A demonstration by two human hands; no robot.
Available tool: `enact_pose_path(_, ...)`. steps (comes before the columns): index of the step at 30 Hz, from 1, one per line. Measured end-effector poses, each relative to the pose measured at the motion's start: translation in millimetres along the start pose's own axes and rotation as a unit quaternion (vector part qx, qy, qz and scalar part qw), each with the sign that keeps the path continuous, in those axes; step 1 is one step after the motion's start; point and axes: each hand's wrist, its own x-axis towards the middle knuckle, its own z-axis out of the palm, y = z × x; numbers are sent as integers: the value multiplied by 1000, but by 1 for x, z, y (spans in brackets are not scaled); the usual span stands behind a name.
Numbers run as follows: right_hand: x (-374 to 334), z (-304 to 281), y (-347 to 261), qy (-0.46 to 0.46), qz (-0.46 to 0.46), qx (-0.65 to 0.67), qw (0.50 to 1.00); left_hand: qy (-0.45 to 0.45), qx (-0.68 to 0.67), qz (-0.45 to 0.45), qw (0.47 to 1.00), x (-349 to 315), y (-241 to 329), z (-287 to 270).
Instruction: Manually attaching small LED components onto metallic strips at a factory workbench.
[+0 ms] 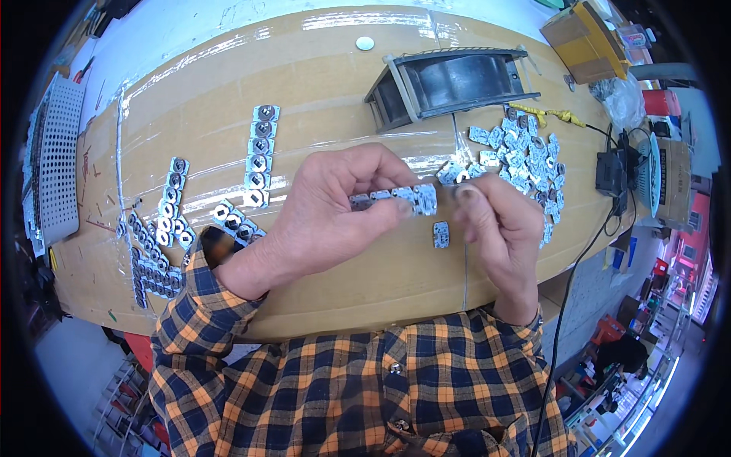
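My left hand (320, 213) is closed round a short strip of small circuit boards (425, 200), with the thumb along its near side. The strip's right end sticks out past the fingertips, toward my right hand (502, 228). That hand is curled in a pinch just right of the strip; a small dark bit shows by its fingertips, too blurred to name. Below the gap between the hands, a single small circuit board (441, 234) lies on the cardboard-covered table (343, 308). Beyond my right hand spreads a loose pile of similar boards (525, 156).
A straight row of boards (260, 152) lies left of centre. More strips (156, 278) cluster at the left, partly behind my left sleeve. At the back stands a black open-framed housing (461, 82). A perforated tray (61, 152), cardboard box (582, 42) and black cable (567, 293) line the sides.
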Motion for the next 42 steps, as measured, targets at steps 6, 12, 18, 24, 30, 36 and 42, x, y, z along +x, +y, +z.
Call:
enact_pose_path(6,3,3,0,-98,99,145,980,-29,-28,19,999,1,0,-2)
enact_pose_path(12,5,15,7,-79,-50,24,995,-15,1,29,999,1,-3,-2)
enact_pose_path(18,5,14,0,-94,-12,58,994,-8,-71,4,997,2,-2,-4)
enact_pose_path(24,6,19,-1,-112,285,518,799,-25,-229,-30,973,4,-2,-7)
enact_pose_path(30,9,28,-3,-34,275,405,872,65,27,164,984,4,-5,-3)
enact_pose_path(36,13,28,-2,-47,230,318,919,99,218,275,931,4,-6,-2)
enact_pose_path(42,16,29,-1,-63,268,343,898,137,221,292,920,5,-14,4)
